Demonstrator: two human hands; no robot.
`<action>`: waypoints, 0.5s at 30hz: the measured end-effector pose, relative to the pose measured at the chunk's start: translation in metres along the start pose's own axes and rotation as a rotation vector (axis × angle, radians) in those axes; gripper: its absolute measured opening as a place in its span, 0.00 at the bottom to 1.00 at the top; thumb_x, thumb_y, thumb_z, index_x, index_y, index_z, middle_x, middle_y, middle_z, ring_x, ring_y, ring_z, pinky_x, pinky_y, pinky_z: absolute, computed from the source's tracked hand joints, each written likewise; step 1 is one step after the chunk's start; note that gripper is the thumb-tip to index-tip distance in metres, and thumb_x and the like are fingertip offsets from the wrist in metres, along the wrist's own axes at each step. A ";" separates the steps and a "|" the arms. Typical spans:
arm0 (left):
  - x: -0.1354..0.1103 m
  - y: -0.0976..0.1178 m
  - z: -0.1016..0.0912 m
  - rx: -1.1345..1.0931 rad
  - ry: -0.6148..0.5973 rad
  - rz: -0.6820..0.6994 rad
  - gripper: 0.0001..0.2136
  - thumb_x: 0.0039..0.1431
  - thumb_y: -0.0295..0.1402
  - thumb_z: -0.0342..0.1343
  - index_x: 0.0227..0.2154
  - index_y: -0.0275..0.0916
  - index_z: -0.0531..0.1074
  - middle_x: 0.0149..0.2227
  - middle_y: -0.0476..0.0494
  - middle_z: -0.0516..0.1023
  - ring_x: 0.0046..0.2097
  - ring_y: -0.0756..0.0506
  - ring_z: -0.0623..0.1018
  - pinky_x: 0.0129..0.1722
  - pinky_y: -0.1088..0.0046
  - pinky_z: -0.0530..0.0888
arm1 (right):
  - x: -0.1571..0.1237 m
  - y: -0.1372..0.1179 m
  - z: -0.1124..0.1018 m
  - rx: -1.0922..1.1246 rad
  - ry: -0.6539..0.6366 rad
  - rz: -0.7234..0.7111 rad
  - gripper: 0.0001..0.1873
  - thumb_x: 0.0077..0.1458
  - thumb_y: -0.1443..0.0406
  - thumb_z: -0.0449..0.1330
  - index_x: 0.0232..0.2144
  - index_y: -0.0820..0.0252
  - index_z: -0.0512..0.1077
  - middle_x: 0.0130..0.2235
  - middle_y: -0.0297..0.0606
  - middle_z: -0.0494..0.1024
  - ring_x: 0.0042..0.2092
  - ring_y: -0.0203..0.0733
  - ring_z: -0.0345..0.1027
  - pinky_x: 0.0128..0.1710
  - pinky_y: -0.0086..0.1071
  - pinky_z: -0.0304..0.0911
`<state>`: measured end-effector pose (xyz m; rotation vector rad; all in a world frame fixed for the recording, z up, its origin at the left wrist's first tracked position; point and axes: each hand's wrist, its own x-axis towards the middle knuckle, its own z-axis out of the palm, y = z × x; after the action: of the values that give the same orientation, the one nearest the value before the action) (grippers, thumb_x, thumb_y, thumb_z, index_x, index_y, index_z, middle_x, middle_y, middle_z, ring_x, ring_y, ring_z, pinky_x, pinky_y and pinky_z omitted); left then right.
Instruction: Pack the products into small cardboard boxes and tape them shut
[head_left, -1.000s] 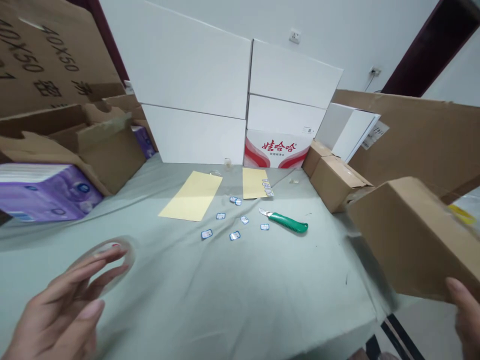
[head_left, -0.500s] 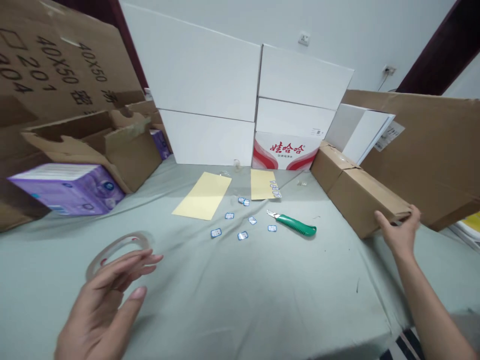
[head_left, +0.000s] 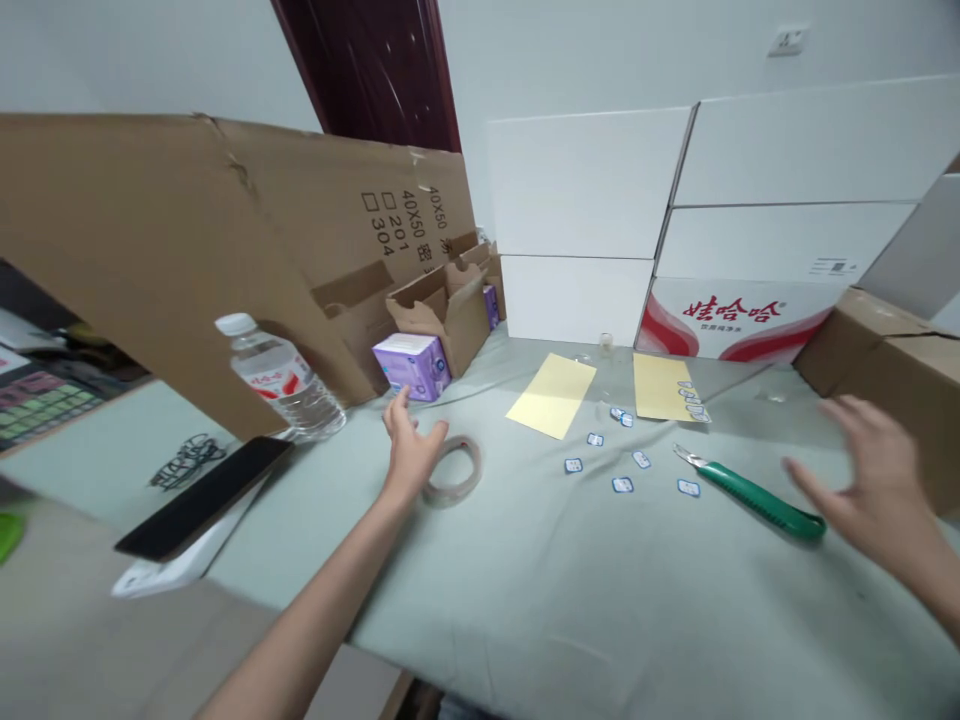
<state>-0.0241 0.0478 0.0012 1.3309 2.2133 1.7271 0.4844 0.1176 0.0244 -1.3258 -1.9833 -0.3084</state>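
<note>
My left hand (head_left: pixel 409 450) reaches over the left part of the table, fingers apart and nothing in them. Just beyond its fingertips sits a purple tissue pack (head_left: pixel 414 368), and a roll of clear tape (head_left: pixel 456 470) lies to its right. Slightly blurred, my right hand (head_left: pixel 874 480) hovers with spread fingers beside a green box cutter (head_left: pixel 757 500). Several small blue-edged stickers (head_left: pixel 622 485) are scattered on the cloth. Behind them lie a plain yellow sheet (head_left: pixel 553 396) and another yellow sheet (head_left: pixel 660 385) with stickers along its right edge.
White cartons (head_left: pixel 577 190) form a wall at the back. On the left stand an open cardboard box (head_left: pixel 469 318), a tall cardboard panel (head_left: pixel 285 220) and a water bottle (head_left: pixel 281 380). A black slab-like object (head_left: pixel 206 500) lies near the left edge. A brown box (head_left: pixel 885 380) stands at right.
The view has swung left, bringing the bottle and black object into sight. My right hand has let go of the brown box; my left hand has reached forward toward the purple tissue pack.
</note>
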 end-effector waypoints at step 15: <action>0.109 -0.006 0.006 0.078 0.134 -0.010 0.40 0.39 0.34 0.69 0.54 0.32 0.57 0.59 0.24 0.59 0.65 0.25 0.58 0.66 0.46 0.55 | -0.031 -0.042 0.047 0.215 -0.044 0.040 0.21 0.62 0.56 0.52 0.55 0.55 0.67 0.58 0.50 0.69 0.60 0.61 0.62 0.56 0.59 0.62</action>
<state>-0.0933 0.1204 0.0437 1.2515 2.3770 1.7937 0.4339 0.1027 -0.0220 -1.2418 -1.9620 -0.0445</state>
